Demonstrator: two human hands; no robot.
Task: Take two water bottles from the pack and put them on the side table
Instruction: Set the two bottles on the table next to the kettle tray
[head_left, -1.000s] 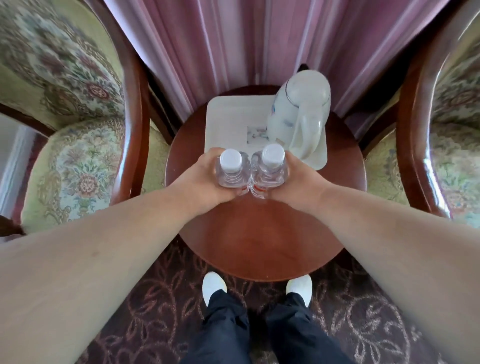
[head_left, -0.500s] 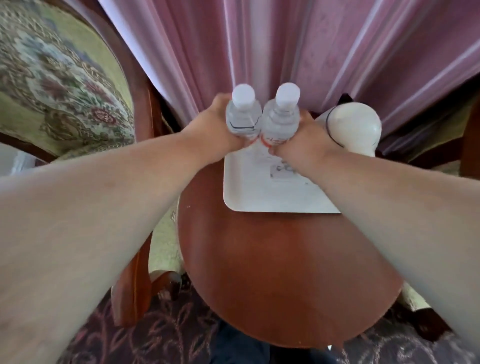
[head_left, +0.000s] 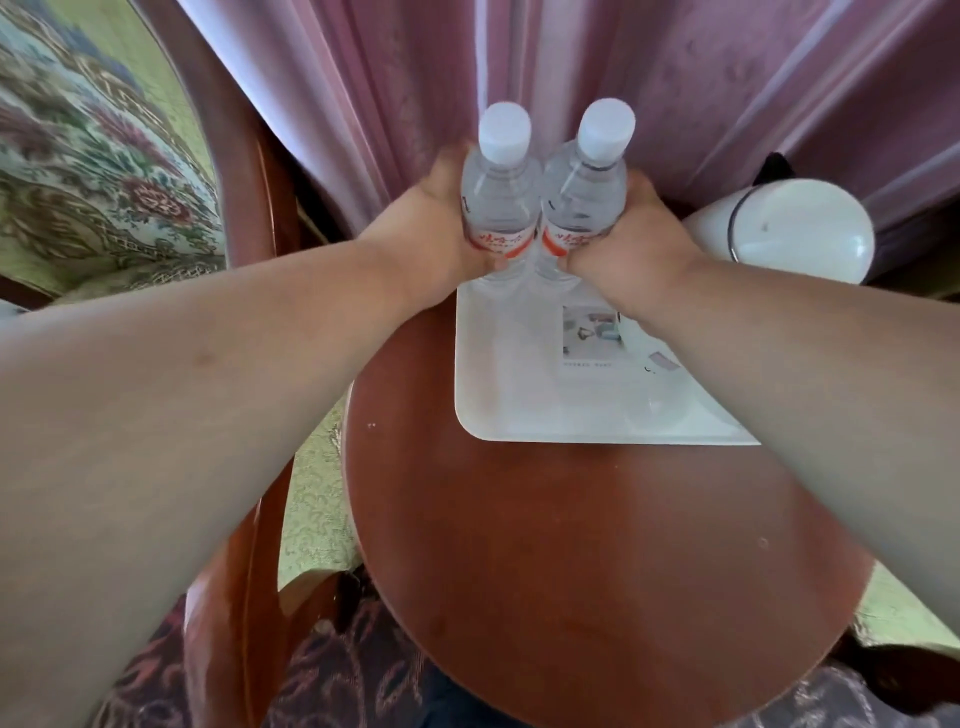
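Left hand (head_left: 431, 234) fingers wrapped on left bottle (head_left: 498, 202), right hand (head_left: 631, 244) on right bottle (head_left: 584, 197); clear ribbed plastic, white caps, above white tray (head_left: 519, 395) at round glossy wooden desk (head_left: 571, 571) far edge.

The left hand (head_left: 431, 234) is covering the lower left side of the left bottle (head_left: 498, 202); the right hand (head_left: 628, 244) is doing the same to the right bottle (head_left: 584, 200), so the fingers of both are staying out of sight behind the plastic. The bottle bases are blending into the white tray (head_left: 519, 405); whether they are touching it cannot be told. Red label print is reading too blurred to make out. The right forearm is hiding the tray's right corner and part of the printed card (head_left: 589, 332). The white kettle (head_left: 789, 228) is showing only its top. The desk (head_left: 597, 571) is running off the bottom edge, and the chair (head_left: 93, 171) off the left.
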